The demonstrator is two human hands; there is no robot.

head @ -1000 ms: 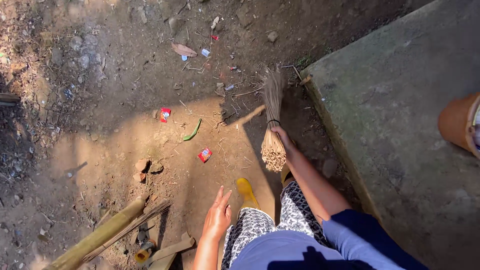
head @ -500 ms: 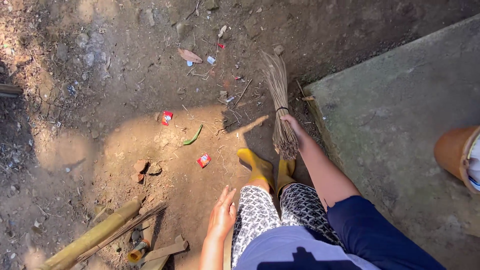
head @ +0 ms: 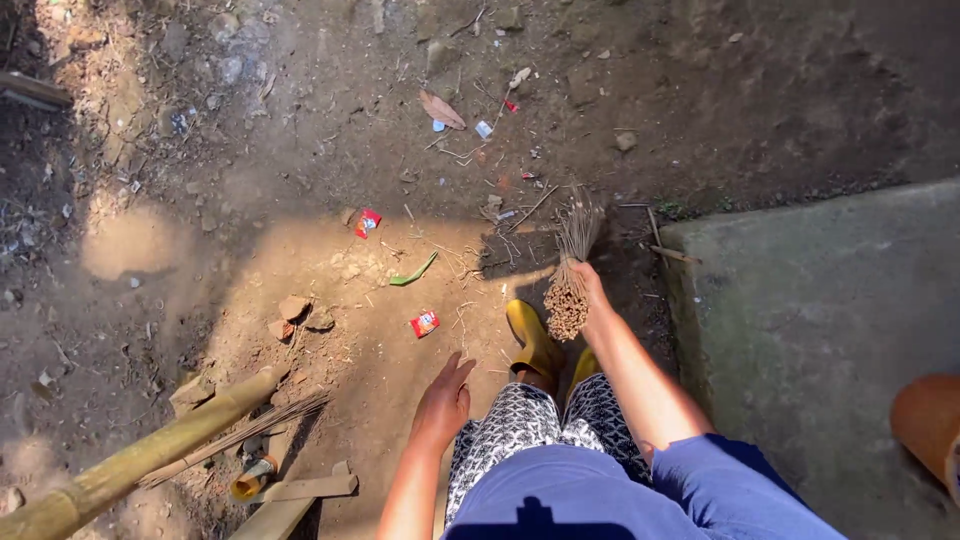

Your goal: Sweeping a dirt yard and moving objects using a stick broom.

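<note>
My right hand (head: pixel 596 296) grips a short stick broom (head: pixel 570 270) by its bound end, bristles pointing away onto the dirt beside the concrete slab (head: pixel 830 320). My left hand (head: pixel 442 398) hangs free beside my patterned trousers, fingers spread, holding nothing. Yellow boots (head: pixel 535 340) stand on the dirt just under the broom. Scattered ahead lie two red wrappers (head: pixel 425 323) (head: pixel 367 222), a green strip (head: pixel 413 272), a dry leaf (head: pixel 440 109) and small bits of litter (head: pixel 484 129).
A thick bamboo pole (head: pixel 150 455) with thin sticks and wooden scraps (head: pixel 300 488) lies at the lower left. Small stones (head: pixel 300 312) sit on the sunlit dirt. An orange pot (head: pixel 925 420) stands on the slab at the right edge.
The view has shifted so the slab and pot sit lower right. The broom has been drawn back toward my boots, its bristles now nearer. My left hand stays loose.
</note>
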